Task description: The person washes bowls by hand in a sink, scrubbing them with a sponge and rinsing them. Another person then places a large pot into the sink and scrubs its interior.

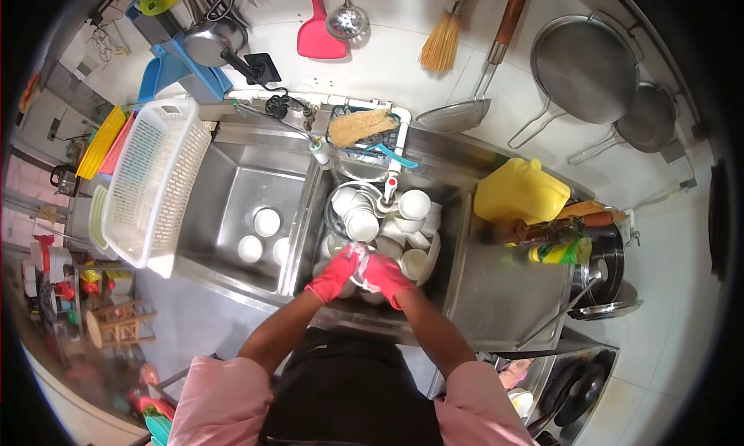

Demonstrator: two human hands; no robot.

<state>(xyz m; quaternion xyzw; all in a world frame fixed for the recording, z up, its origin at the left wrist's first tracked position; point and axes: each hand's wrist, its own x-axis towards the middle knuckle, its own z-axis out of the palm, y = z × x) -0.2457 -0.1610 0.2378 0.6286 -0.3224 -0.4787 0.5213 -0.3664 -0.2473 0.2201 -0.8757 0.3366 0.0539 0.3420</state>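
Over the near half of the right basin (456, 244): left hand (335, 275) and right hand (385, 278), red-gloved, closed together around one white crockery piece (359, 263), which lay between them, mostly hidden. Toward the far edge: piled white cups (362, 224). Left basin (221, 221), right side: three white vessels (266, 223) stood apart.

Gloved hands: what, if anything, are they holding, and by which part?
The left hand and right hand meet around something whitish; they hide most of it, so the item and the part held cannot be told.
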